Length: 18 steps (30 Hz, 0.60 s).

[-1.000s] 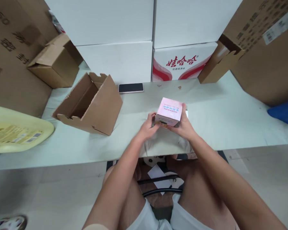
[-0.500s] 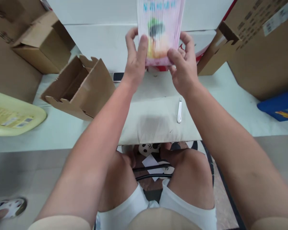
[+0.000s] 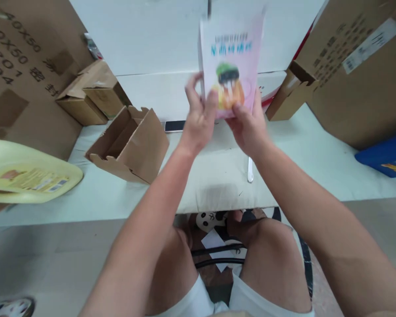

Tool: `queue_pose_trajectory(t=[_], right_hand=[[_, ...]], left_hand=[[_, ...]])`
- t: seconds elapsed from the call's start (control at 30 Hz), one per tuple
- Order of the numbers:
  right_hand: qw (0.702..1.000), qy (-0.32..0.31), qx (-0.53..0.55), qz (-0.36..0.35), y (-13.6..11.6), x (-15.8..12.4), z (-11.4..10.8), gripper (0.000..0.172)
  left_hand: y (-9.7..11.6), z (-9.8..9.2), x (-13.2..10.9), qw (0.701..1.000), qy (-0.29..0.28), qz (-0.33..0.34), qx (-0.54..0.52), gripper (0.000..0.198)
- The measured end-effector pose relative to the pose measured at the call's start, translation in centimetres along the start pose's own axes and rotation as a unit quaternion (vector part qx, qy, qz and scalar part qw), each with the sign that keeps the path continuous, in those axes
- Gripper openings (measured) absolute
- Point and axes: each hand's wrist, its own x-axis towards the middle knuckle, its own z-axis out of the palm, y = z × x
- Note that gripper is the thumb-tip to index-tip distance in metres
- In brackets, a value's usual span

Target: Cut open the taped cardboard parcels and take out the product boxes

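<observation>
Held up over the back of the table is a pink box (image 3: 231, 57), printed with blue characters and a picture in green, black and orange. My left hand (image 3: 199, 112) grips its lower left side, thumb on the front and fingers curled behind the edge. My right hand (image 3: 249, 125) holds the lower right corner, its thumb pressed on the front. A small white cutter (image 3: 250, 171) lies on the cloth below my right wrist. An open brown carton (image 3: 141, 147) stands left of my left forearm, and a dark phone-like slab (image 3: 174, 126) lies behind it.
A yellow jug (image 3: 29, 176) lies at the left. Small cartons (image 3: 104, 94) stand at the back left, and a narrow open carton (image 3: 288, 99) at the back right. A large carton (image 3: 359, 88) and a blue package (image 3: 387, 154) are on the right. White boxes (image 3: 158, 53) line the back.
The view has tilted up and shifted left, so the table things sit lower in it. The pink box has turned slightly, showing its left side and more of its front. Both hands keep hold.
</observation>
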Motion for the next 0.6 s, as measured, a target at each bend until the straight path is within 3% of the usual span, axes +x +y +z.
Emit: queue_pose_trajectory(t=[0.07,0.13,0.27,0.37,0.43,0.5,0.6], right_hand=[[0.987,0.092,0.115,0.065,1.6,-2.3,-1.4,0.061],[0.962,0.188,0.158,0.123,3.3,-5.0,-4.3,0.053],[0.914,0.358,0.066,0.179,5.0,-9.0,-13.1,0.032],[0.873,0.424,-0.067,0.233,4.4,-9.6,-19.5,0.016],[0.839,0.439,-0.157,0.280,3.7,-9.1,-22.5,0.008],[0.806,0.450,-0.223,0.313,3.3,-8.5,-24.4,0.003],[0.779,0.456,-0.254,0.347,3.4,-7.7,-25.5,0.021]], left_hand=[[-1.2,0.9,-3.6,0.992,-0.057,-0.107,0.018,0.063],[-2.2,1.5,-7.6,0.976,-0.085,-0.201,0.021,0.056],[-4.3,1.6,-13.8,0.923,-0.133,-0.361,-0.021,0.048],[-5.5,1.5,-15.5,0.910,-0.145,-0.385,-0.055,0.050],[-5.9,1.5,-15.5,0.912,-0.152,-0.375,-0.066,0.051],[-6.0,1.5,-15.1,0.917,-0.151,-0.363,-0.068,0.051],[-5.8,1.4,-14.6,0.928,-0.151,-0.340,-0.030,0.050]])
